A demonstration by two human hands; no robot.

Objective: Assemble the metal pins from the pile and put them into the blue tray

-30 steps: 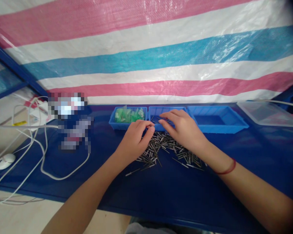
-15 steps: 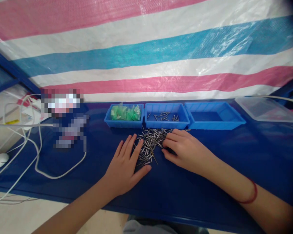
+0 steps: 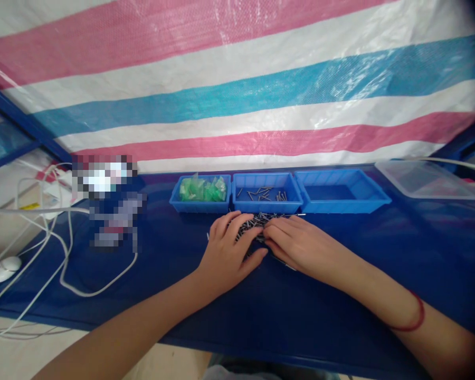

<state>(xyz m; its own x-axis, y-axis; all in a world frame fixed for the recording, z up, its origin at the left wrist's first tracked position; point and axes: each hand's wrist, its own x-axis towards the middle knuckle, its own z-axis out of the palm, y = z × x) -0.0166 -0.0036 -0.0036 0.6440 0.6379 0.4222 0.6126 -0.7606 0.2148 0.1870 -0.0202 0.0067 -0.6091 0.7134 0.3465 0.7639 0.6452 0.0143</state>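
Note:
A heap of thin metal pins (image 3: 257, 222) lies on the blue table, in front of the bins and between my two hands. My left hand (image 3: 226, 250) rests over the heap's left side, fingers spread and bent, thumb stretched toward the right. Against the right side lies my right hand (image 3: 295, 240), its fingers curled and pressed together. Whatever its fingertips hold, if anything, is hidden. A few pins stick out beneath the right palm. Behind the heap, a blue middle bin (image 3: 267, 207) holds several similar loose pins.
The left bin (image 3: 200, 207) contains green plastic packets (image 3: 201, 189). A right bin (image 3: 342, 205) adjoins the middle one. A translucent lid (image 3: 427, 182) lies at far right. White cables (image 3: 65, 269) and a mouse (image 3: 6, 268) occupy the left. Striped sheeting (image 3: 237, 84) hangs behind.
My left hand has moved right, toward my right hand, and the heap is now squeezed narrower between them. My right hand stays at the right side. The view has shifted slightly.

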